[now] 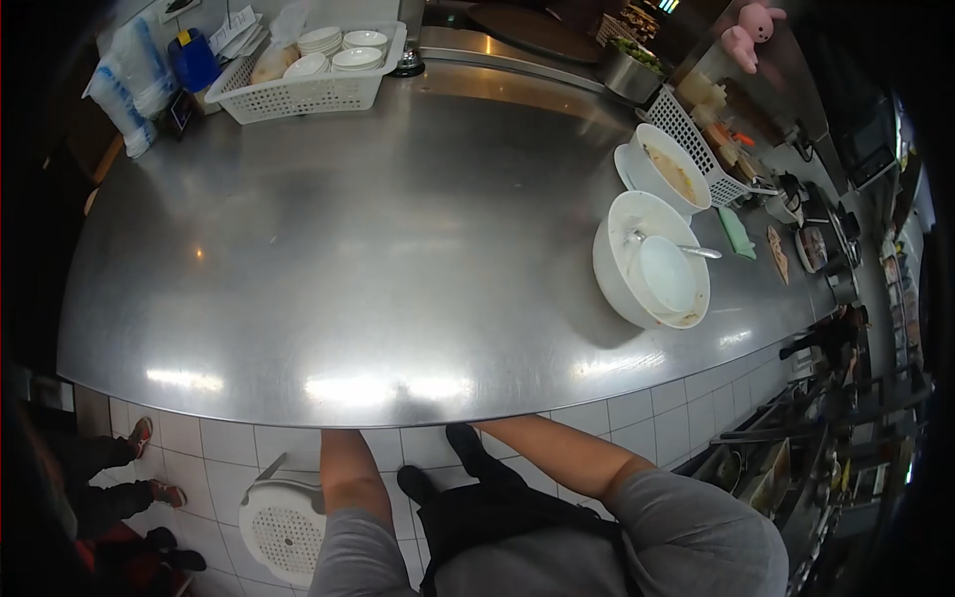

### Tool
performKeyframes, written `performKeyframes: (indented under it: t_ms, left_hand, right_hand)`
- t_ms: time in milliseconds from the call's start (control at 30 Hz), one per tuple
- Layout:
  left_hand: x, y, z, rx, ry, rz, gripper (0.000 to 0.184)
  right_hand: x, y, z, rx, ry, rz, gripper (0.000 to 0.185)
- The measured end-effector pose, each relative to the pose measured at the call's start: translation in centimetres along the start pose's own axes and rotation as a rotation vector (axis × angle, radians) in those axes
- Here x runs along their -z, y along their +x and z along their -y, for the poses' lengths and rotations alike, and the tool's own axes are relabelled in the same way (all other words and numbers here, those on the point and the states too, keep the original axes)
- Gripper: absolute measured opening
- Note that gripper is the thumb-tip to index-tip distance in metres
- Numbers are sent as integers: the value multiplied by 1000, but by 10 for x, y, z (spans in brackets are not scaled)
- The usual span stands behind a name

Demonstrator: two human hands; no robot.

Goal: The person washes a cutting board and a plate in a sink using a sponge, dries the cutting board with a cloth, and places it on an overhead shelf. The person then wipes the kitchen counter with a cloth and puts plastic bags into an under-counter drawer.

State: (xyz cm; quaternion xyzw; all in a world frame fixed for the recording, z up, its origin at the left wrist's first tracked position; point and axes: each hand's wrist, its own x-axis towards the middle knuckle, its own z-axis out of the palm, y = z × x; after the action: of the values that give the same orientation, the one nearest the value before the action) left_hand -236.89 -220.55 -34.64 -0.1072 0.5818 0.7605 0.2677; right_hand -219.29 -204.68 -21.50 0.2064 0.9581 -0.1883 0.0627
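Note:
Both my forearms reach down beneath the near edge of the steel counter (348, 249), and that edge hides my left hand and my right hand. What they hold or touch cannot be seen. On the counter's right side stands a large white bowl (617, 264) with a smaller pale bowl (667, 274) and a metal spoon (699, 252) inside it. Just behind it, another white bowl (672, 171) holds leftover broth or food. A green cloth or packet (736, 233) lies to the right of these bowls.
A white basket (298, 101) with small stacked dishes (358, 58) is at the back left. Another white basket (686, 134) stands back right, by a metal pot of greens (632, 75). Below are a white stool (284, 532) and another person's legs (104, 478).

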Motion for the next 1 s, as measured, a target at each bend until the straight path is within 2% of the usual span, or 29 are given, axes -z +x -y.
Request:
performKeyframes:
  t_ms: [133,267,400,500,533,600,633,700,733,800,833,1000]
  left_hand:
    - [-42,-29,36,151,-409,53,40]
    - [-62,-48,56,202,-647,121,41]
    - [-51,-60,71,155,-756,198,42]
    - [-11,-59,88,51,-845,409,42]
    - [-10,-72,68,55,-831,410,42]
    - [-12,-107,30,113,-406,-216,39]
    - [-21,-113,20,121,-393,-210,39]
    - [-38,-117,8,238,-676,108,43]
    - [-45,-111,11,252,-704,148,43]
    - [-53,-95,19,240,-688,121,42]
    - [-51,-91,21,236,-676,110,42]
    - [-42,-74,28,224,-612,108,40]
  right_hand:
    - [-2,0,0,-18,20,3,29]
    - [-10,2,11,-29,54,6,29]
    - [-9,-3,24,-25,127,11,29]
    - [7,-30,20,22,356,55,29]
    - [13,-41,18,87,389,61,29]
    - [15,-78,-2,406,193,-23,25]
    - [12,-93,-14,392,200,-26,25]
    - [-8,-104,-40,248,252,124,24]
    - [-32,-95,-56,240,259,117,24]
    - [-82,-70,-89,29,259,-81,28]
    - [-83,-60,-89,-71,215,-115,28]
    - [-71,-20,-89,-239,85,-104,30]
